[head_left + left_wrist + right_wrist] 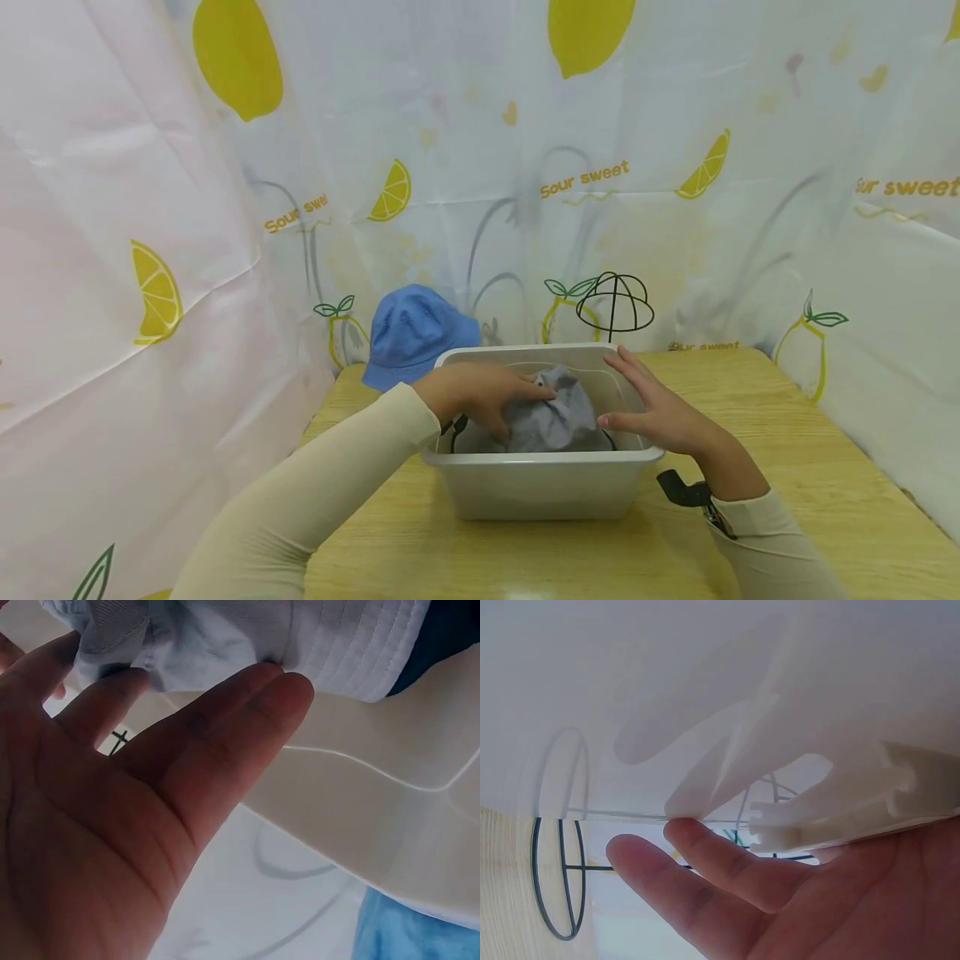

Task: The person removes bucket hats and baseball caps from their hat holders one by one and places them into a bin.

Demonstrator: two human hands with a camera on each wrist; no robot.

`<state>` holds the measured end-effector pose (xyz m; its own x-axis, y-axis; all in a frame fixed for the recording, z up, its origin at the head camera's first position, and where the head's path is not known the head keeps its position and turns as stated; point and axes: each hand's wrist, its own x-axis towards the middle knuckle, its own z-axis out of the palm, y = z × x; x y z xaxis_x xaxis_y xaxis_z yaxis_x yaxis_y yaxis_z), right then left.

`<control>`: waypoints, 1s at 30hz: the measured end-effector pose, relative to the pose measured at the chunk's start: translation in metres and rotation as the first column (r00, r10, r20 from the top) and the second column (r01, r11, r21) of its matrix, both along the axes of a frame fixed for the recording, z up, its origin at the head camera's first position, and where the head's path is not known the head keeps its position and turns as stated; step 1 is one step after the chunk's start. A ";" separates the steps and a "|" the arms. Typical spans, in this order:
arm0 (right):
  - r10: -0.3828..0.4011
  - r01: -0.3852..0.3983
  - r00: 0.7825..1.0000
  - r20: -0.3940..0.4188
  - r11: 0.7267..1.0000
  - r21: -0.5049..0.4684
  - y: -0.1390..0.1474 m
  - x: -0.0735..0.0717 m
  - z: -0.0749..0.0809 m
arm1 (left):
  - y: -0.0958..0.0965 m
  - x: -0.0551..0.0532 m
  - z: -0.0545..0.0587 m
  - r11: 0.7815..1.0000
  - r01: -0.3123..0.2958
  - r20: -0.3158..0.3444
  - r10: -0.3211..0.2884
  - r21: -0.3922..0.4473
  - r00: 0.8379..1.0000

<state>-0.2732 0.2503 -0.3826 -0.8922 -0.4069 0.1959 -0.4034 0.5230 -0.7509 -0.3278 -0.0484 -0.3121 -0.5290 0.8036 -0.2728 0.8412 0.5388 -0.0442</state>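
A grey bucket hat (558,421) lies crumpled inside the white plastic bin (540,487), its stitched brim showing in the left wrist view. My left hand (480,392) reaches over the bin's left side, and its nearly straight fingers touch the hat's cloth (225,641). At the bin's right rim is my right hand (663,412), with its thumb over the inside and its fingers spread toward the far corner. In the right wrist view the extended fingers (694,900) lie along the outside of the bin wall (705,690), below the rim; the thumb is hidden there.
Behind the bin's left corner a blue bucket hat (416,333) sits raised at the table's back edge. A black wire hat stand (615,304) rises behind the right corner. Dark items (459,425) show beside the grey hat. Lemon-printed curtains (465,125) surround the wooden table (787,450).
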 end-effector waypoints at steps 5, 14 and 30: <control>-0.001 0.001 1.000 -0.006 1.000 0.000 0.000 0.000 0.000 | 0.005 0.000 -0.001 0.999 0.010 -0.020 -0.010 -0.036 1.000; 0.004 -0.004 1.000 -0.004 1.000 -0.005 0.001 -0.001 -0.001 | 0.012 -0.005 -0.008 0.994 0.060 -0.038 -0.063 -0.087 0.997; 0.007 -0.007 1.000 0.009 1.000 -0.016 0.002 -0.002 -0.001 | 0.026 -0.011 -0.027 0.978 0.105 -0.042 -0.114 -0.182 0.993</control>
